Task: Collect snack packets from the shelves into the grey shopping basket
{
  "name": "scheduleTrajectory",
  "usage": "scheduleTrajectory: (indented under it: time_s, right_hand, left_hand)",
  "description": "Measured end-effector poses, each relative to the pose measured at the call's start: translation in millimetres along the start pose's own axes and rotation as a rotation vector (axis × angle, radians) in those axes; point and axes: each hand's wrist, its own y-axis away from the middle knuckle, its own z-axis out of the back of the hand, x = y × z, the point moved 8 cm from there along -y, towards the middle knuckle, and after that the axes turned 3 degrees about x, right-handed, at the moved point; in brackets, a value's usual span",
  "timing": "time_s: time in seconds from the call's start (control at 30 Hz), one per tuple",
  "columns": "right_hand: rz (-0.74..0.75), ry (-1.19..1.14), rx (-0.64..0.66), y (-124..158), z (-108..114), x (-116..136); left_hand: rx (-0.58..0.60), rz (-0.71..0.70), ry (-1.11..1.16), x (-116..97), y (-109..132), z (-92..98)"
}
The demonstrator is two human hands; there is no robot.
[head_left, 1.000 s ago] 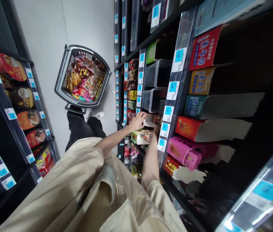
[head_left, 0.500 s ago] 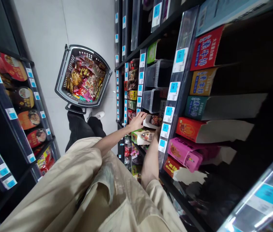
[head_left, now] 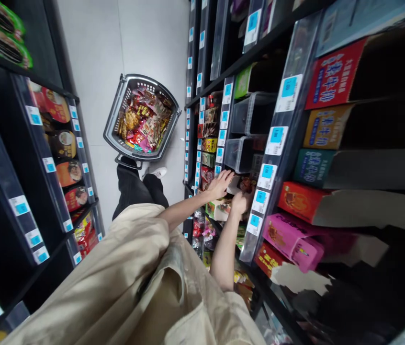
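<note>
My left hand (head_left: 221,184) lies at the left edge of a white open display box (head_left: 234,186) on the lower right shelf, its fingers stretched over the rim. Brown-red snack packets (head_left: 247,184) show inside that box. Close beside it my right hand (head_left: 239,203) is at the near side of the box with its fingers curled; what they hold, if anything, is hidden. Just below the hands is a green-and-white snack box (head_left: 219,209), partly covered by my right hand.
A grey shopping basket (head_left: 141,155) full of snack packets stands on the floor at the left. Clear plastic bins (head_left: 236,154) sit beyond my hands. Price-tagged shelf edges (head_left: 274,139) and a pink carton (head_left: 292,235) lie to the right. Cup noodles (head_left: 69,173) line the left shelf.
The view has shifted, so everything appears further right. My right hand has come up from behind the shelf edge to the box, fingers curled. My left hand stays at the box's rim.
</note>
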Motion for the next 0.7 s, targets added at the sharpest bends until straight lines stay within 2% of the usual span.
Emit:
scheduleTrajectory:
  time_s: [0.07,0.13,0.23,0.33,0.4,0.43,0.47,0.5,0.53,0.6,0.67,0.7]
  right_hand:
    - [-0.105,-0.033,-0.091,16,1,3]
    - [-0.107,-0.092,-0.232,38,9,16]
    - [0.094,-0.224,-0.399,77,21,54]
    - [0.285,-0.379,-0.367,115,17,96]
    - [0.414,-0.479,-0.252,138,4,126]
    - [0.484,-0.526,-0.17,148,-6,142]
    - [0.548,-0.563,-0.073,157,-17,158]
    - [0.601,-0.582,0.039,164,-31,173]
    - [0.641,-0.576,0.165,170,-46,188]
    - [0.686,-0.478,0.458,179,-82,215]
    - [0.705,-0.341,0.715,183,-117,235]
    - [0.704,-0.291,0.8,182,-130,244]
  left_hand:
    - [0.0,-0.021,0.008,2,1,-1.3]
    - [-0.013,-0.046,0.03,5,5,1.3]
    - [-0.061,-0.144,0.07,12,19,17.0]
    - [-0.101,-0.218,0.093,40,50,51.9]
    - [-0.075,-0.106,0.079,82,80,84.0]
    - [-0.023,0.03,0.056,111,99,100.0]
    - [0.076,0.215,0.023,144,123,113.5]
    - [0.164,0.457,-0.021,179,154,128.9]
    - [0.194,0.598,-0.055,204,186,148.0]
    - [0.228,0.802,-0.108,238,249,180.9]
    - [0.283,0.982,-0.136,255,307,198.0]
    - [0.307,1.051,-0.144,259,329,201.4]
